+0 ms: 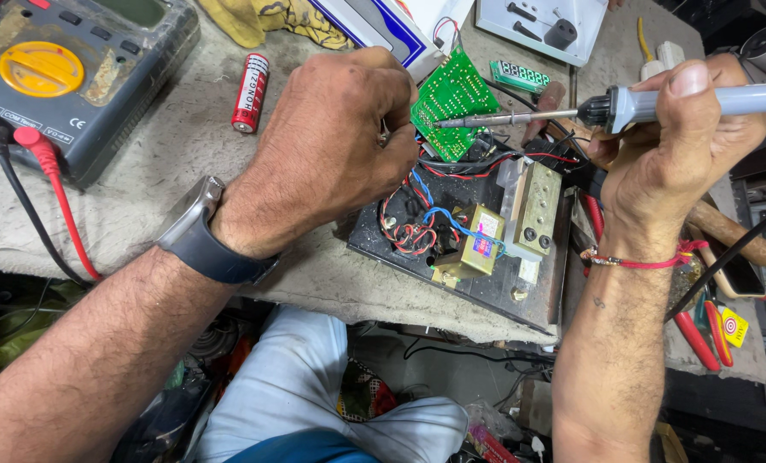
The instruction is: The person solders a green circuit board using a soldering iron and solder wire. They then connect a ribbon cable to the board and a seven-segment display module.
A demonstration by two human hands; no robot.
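Green circuit board (452, 99), one soldering iron (623, 107).

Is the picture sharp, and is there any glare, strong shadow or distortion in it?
Head view: sharp at the centre, on the green board and the soldering iron in the right hand; even light, soft shadows only; faint shine on the watch by the left hand; wide-angle stretch of the forearms at the lower edge; dim under the table.
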